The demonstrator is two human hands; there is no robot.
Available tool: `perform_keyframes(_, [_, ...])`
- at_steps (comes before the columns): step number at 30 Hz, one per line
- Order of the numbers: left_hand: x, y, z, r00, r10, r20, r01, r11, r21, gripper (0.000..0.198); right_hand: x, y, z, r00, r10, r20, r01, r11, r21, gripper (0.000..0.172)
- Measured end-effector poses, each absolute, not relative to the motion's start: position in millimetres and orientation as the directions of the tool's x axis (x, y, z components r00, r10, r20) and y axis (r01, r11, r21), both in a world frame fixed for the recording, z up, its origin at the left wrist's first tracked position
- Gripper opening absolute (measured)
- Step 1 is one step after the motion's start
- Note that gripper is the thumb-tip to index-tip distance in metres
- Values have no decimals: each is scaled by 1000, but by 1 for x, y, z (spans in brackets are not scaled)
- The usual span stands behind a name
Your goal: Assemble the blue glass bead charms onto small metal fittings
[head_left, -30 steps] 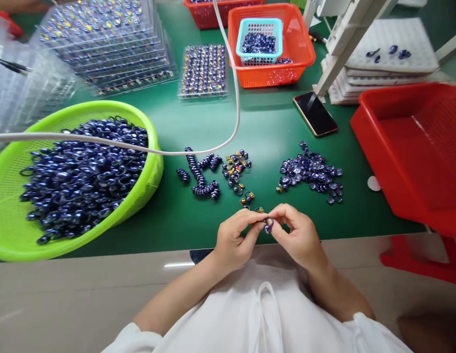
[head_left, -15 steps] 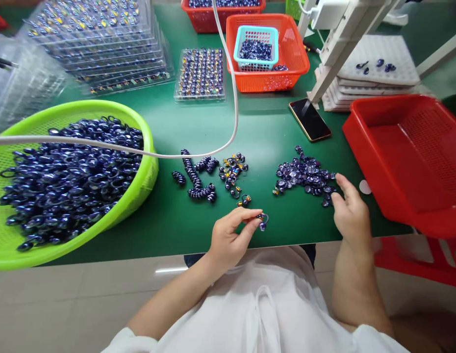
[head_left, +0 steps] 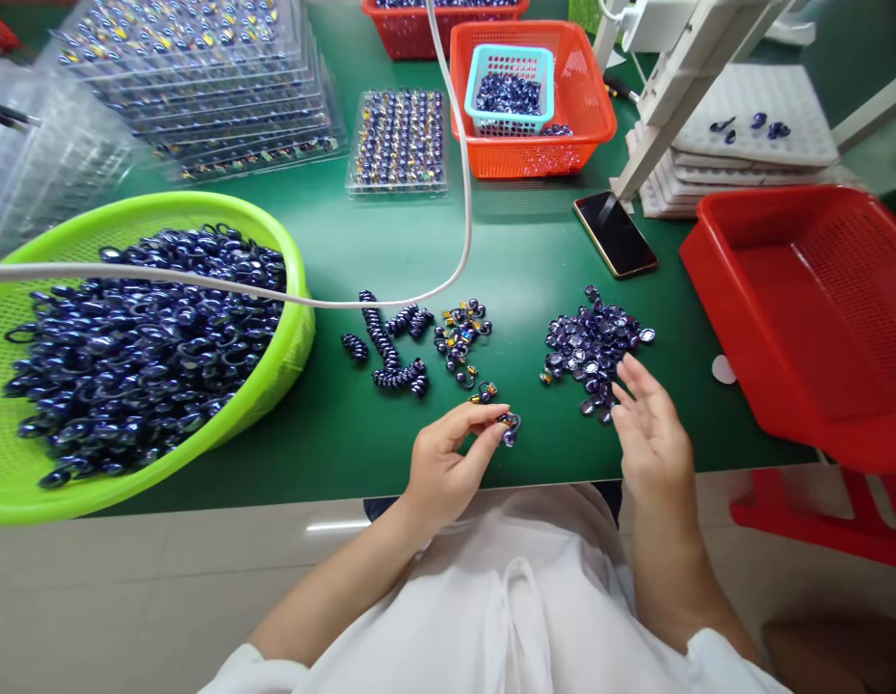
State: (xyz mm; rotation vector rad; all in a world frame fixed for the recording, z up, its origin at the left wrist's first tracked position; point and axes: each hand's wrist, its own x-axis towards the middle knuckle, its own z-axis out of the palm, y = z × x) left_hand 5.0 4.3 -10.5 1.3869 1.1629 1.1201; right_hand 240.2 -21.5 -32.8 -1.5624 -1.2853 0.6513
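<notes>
My left hand (head_left: 448, 458) pinches a small shiny dark-blue ring (head_left: 510, 427) with an amber stone between thumb and forefinger, just above the table's front edge. My right hand (head_left: 654, 439) is beside a loose pile of dark-blue shiny discs (head_left: 589, 342), its fingers apart and the fingertips at the pile's lower right side. No piece shows between those fingers. Near my left hand lies a cluster of rings with amber stones (head_left: 461, 335). Left of that, plain dark-blue rings (head_left: 380, 342) are lined up in short stacked rows.
A green basket (head_left: 300, 289) heaped with dark rings stands left. Behind are stacked clear trays (head_left: 195, 96), a filled tray (head_left: 399, 145) and an orange basket (head_left: 599, 125). A phone (head_left: 616, 234) and red basket (head_left: 751, 337) are right. A white cable (head_left: 468, 212) arches across the table.
My right hand has moved left and slightly down along the pile, and the discs on its right side have shifted left. My left hand still pinches the ring, almost in place.
</notes>
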Motion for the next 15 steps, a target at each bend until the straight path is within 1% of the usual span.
perform_keyframes(2, [4, 5, -11, 114, 993, 29, 85, -39, 996, 16, 250, -22, -26, 300, 924, 238, 538, 42, -842, 42])
perform_keyframes(3, [4, 5, -11, 113, 994, 9, 75, -17, 997, 17, 255, -21, -22, 272, 919, 285, 624, 57, -780, 35])
perform_keyframes(6, [5, 5, -10, 116, 990, -79, 20, 77, 997, 18, 266, -18, -18, 59, 914, 401, 828, 179, -531, 19])
perform_keyframes(9, [5, 7, -8, 131, 974, -187, -82, 199, 977, 19, 268, -14, -21, -140, 907, 398, 899, 285, -333, 15])
perform_keyframes(12, [5, 10, -7, 155, 951, -267, -192, 294, 936, 19, 265, -9, -27, -210, 900, 383, 919, 315, -238, 13])
perform_keyframes(14, [5, 12, -9, 168, 940, -297, -261, 333, 906, 20, 262, -7, -29, -208, 891, 404, 919, 319, -231, 11])
perform_keyframes(15, [5, 12, -11, 172, 936, -306, -293, 345, 892, 21, 259, -7, -28, -199, 884, 422, 911, 326, -253, 11])
